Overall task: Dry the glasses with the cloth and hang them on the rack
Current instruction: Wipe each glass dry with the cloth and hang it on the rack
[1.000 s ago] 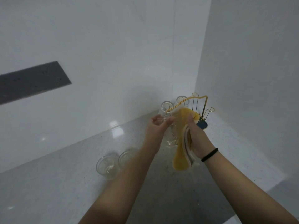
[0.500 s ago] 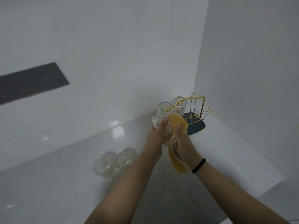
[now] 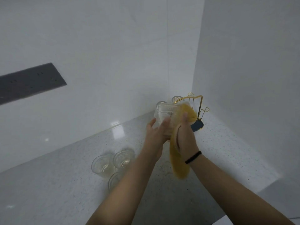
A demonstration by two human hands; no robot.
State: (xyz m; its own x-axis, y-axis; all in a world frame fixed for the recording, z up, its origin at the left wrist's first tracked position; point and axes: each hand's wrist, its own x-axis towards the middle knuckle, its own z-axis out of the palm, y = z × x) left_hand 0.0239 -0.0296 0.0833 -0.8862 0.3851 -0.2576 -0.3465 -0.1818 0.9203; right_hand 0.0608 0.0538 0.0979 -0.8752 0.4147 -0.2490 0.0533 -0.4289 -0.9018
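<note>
A clear ribbed glass [image 3: 165,113] is held bottom-up in the air, in front of the rack. My left hand [image 3: 156,131] grips it from below on the left. My right hand [image 3: 185,135] holds a yellow cloth [image 3: 178,161], which is pressed against the glass's right side and hangs down past my wrist. The gold wire rack [image 3: 200,105] with a dark blue base stands in the corner behind; two glasses [image 3: 176,99] hang upside down on it. Three more glasses [image 3: 103,164] stand on the counter [image 3: 56,184] to the left of my left forearm.
White walls meet in a corner right behind the rack. A dark grey panel [image 3: 29,82] is set in the left wall. The speckled counter's edge runs at the lower right.
The glass has been turned and lifted slightly, its base now facing up toward me. The cloth has shifted along the glass's right side. The view has drifted a little.
</note>
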